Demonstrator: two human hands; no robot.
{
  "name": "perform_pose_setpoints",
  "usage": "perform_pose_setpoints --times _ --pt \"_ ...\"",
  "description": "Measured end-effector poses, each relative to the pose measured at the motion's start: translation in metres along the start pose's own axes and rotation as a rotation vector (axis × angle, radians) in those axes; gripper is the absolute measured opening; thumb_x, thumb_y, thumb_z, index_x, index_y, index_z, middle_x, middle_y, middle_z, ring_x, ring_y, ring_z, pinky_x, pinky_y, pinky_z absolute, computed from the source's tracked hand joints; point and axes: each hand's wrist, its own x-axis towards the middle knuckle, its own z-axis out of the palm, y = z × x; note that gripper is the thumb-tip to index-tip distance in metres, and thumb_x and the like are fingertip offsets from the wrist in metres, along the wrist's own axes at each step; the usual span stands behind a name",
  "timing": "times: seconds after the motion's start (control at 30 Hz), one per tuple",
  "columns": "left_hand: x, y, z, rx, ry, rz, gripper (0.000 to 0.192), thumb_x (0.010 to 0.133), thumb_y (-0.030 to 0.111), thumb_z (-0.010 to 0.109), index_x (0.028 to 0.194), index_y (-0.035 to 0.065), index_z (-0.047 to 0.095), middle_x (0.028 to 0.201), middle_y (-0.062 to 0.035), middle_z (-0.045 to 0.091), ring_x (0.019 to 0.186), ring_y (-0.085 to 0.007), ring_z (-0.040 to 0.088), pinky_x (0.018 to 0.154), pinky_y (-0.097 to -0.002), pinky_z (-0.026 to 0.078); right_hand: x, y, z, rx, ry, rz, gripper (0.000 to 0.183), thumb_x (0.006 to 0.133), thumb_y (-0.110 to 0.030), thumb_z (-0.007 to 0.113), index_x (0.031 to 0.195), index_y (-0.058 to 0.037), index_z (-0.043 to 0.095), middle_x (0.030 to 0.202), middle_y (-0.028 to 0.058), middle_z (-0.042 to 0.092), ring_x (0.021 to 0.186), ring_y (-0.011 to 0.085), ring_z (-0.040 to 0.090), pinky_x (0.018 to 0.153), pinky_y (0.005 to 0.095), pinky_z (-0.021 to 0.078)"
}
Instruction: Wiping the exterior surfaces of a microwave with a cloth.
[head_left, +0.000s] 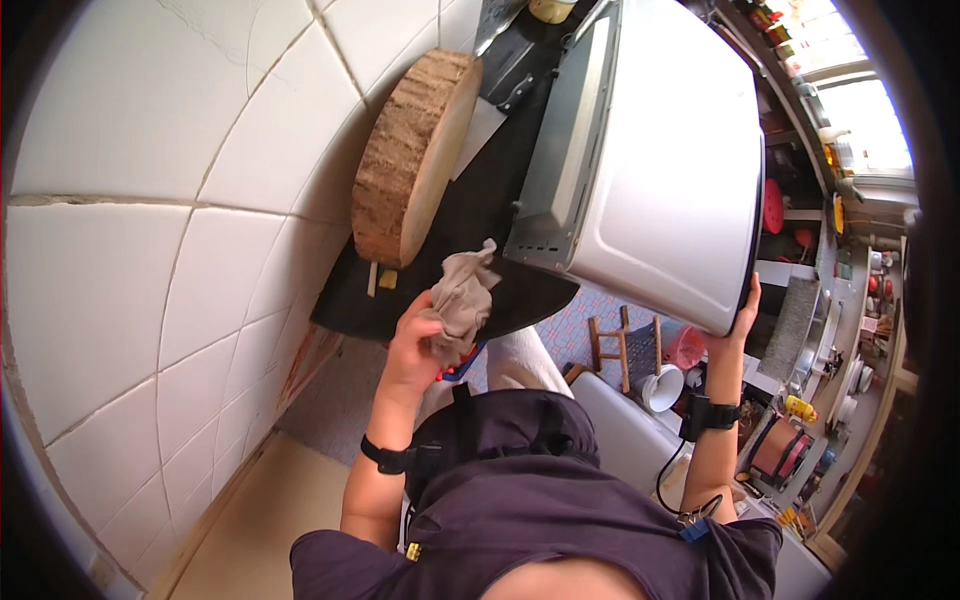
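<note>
A crumpled grey-beige cloth (463, 300) is bunched in my left hand (416, 341), above the near end of a black countertop (480, 202). My right hand (731, 326) grips the near right corner of a boxy white metal appliance (675, 165), which looks like a countertop oven. Its thumb and fingers lie along the black edge there. The appliance seems tilted, with a grey slotted panel (559, 165) facing the counter. The cloth is just short of that panel's near corner, and I cannot tell whether they touch.
A thick round wooden chopping block (416, 157) leans on the white tiled wall (112, 277). Behind it lies a black-handled knife (516, 94). A small yellow piece (388, 280) sits near the block. A wooden-framed stool (626, 349) and a white bucket (662, 388) stand on the floor.
</note>
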Motion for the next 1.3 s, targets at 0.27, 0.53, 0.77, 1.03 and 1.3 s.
perform_pose_setpoints --times 0.27,0.53,0.77,1.03,1.3 --pt "0.074 -0.058 -0.044 0.215 0.276 0.043 0.03 0.098 0.001 0.056 0.127 -0.0007 0.064 0.118 -0.005 0.068 0.103 -0.0136 0.066 0.09 -0.0254 0.051 -0.01 0.003 0.012 0.017 -0.037 -0.01 0.053 0.096 -0.058 0.049 0.125 -0.0156 0.064 0.117 0.0037 0.068 0.106 0.0255 0.064 0.092 0.0434 0.0517" --pt "0.174 -0.053 -0.041 0.514 0.11 0.126 0.037 0.093 -0.002 0.064 0.13 0.0017 0.062 0.117 -0.003 0.067 0.1 -0.0099 0.064 0.086 -0.0234 0.051 -0.011 0.004 0.024 -0.021 -0.089 -0.05 0.054 0.099 -0.054 0.047 0.126 -0.0101 0.063 0.119 0.0059 0.068 0.108 0.0252 0.064 0.096 0.0409 0.0505" --pt "0.205 -0.045 -0.032 1.197 -0.251 0.538 0.022 0.095 -0.001 0.053 0.117 -0.0008 0.055 0.107 -0.0167 0.059 0.1 -0.0344 0.062 0.088 -0.0342 0.049 -0.009 0.003 0.018 -0.021 -0.082 -0.101 0.053 0.1 -0.051 0.047 0.126 -0.0087 0.063 0.119 0.0062 0.067 0.108 0.024 0.064 0.097 0.0376 0.0502" --pt "0.203 -0.049 -0.026 1.48 -0.214 0.462 0.02 0.089 0.003 0.051 0.108 0.0037 0.046 0.093 -0.0237 0.059 0.09 -0.0497 0.059 0.073 -0.0567 0.048 -0.018 0.011 0.026 0.015 0.001 -0.098 0.053 0.099 -0.052 0.048 0.127 -0.0089 0.063 0.119 0.0065 0.067 0.107 0.0233 0.065 0.093 0.0371 0.0521" --pt "0.251 -0.041 -0.035 1.547 -0.13 0.098 0.042 0.096 0.031 0.045 0.091 -0.0059 0.065 0.086 -0.0313 0.065 0.084 -0.0505 0.064 0.076 -0.0544 0.05 -0.007 0.008 0.027 -0.072 -0.062 -0.101 0.053 0.1 -0.052 0.046 0.127 -0.0092 0.062 0.119 0.0052 0.067 0.108 0.0221 0.064 0.095 0.0358 0.051"
